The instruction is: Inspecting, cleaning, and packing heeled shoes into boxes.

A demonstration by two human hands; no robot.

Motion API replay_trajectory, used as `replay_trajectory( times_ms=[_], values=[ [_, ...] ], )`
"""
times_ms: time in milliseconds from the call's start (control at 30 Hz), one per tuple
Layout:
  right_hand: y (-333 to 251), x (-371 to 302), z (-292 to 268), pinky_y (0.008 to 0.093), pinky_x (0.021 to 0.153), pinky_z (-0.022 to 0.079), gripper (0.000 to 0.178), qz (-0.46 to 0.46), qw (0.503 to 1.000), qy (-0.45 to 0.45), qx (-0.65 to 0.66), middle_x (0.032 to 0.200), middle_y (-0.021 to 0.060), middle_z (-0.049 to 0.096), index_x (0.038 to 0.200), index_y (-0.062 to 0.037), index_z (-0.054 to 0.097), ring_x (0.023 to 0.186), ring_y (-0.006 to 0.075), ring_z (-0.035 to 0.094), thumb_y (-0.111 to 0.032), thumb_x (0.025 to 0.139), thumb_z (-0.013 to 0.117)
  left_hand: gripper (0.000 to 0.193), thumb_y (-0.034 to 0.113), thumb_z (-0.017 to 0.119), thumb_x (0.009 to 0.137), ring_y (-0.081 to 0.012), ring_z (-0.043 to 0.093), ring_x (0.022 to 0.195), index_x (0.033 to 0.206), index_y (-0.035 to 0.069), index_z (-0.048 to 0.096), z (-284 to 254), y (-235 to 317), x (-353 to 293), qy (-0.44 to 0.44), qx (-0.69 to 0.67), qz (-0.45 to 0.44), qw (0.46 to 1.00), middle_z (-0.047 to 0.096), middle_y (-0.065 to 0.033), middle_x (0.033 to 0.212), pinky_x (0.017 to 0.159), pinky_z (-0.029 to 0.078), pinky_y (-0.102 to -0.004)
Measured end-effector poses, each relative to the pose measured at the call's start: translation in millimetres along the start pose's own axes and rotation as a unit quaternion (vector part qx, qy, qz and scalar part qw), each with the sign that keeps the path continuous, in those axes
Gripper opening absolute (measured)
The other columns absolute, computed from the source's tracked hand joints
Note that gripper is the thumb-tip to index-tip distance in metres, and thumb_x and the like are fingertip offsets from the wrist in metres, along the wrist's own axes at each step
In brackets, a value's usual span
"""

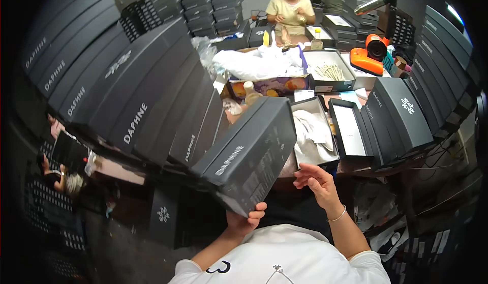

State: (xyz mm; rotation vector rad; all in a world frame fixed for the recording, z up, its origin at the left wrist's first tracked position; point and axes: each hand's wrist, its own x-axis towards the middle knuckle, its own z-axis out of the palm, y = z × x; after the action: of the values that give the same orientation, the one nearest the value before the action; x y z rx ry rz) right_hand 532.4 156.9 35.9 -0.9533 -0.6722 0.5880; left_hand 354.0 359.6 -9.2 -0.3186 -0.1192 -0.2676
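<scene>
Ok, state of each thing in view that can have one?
Held black box: closed, tilted
Left hand: gripping that box
Right hand: empty, open
Box with white material: open
Narrow black box or lid: open side up
Box of pale sticks: open
Bottle: upright, yellow-topped
Left stack of boxes: closed

A pinkish-brown table (288, 169) carries an open rectangular cardboard box (328, 158) with white contents near its front edge; beside it, an open black white-lined tray (352, 131); farther back, a purple patterned cardboard carton (269, 86); dark shoeboxes (394, 106) at right.

A clear bottle (317, 43) stands left of an orange device (365, 62).
</scene>
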Motion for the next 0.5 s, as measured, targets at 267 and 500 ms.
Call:
replay_trajectory(
  times_ms=[267, 500],
  values=[
    [7, -25, -27, 0.0264, 0.080, 0.052, 0.034, 0.121, 0.992, 0.021, -0.010, 0.111, 0.0095, 0.064, 0.125, 0.0000, 0.055, 0.093, 0.0138, 0.063, -0.012, 0.094, 0.059, 0.071, 0.051, 0.060, 0.086, -0.0215, 0.049, 0.078, 0.130, -0.002, 0.041, -1, 4, 28, -0.051, 0.030, -0.015, 0.998, 0.041, -0.0153, 0.101, 0.068, 0.048, -0.0340],
    [54, -73, -87, 0.0397, 0.084, 0.050, 0.044, 0.196, 0.848, -0.060, -0.489, 0.106, 0.0133, 0.065, 0.118, -0.0035, 0.062, 0.096, 0.0289, 0.063, -0.030, 0.084, 0.071, 0.079, 0.067, 0.046, 0.082, -0.0354, 0.051, 0.121, 0.138, 0.012, 0.044, 68, 66, 147, 0.046, 0.403, 0.101, 0.908, 0.049, -0.0118, 0.138, 0.091, 0.048, -0.0537]
  ],
)
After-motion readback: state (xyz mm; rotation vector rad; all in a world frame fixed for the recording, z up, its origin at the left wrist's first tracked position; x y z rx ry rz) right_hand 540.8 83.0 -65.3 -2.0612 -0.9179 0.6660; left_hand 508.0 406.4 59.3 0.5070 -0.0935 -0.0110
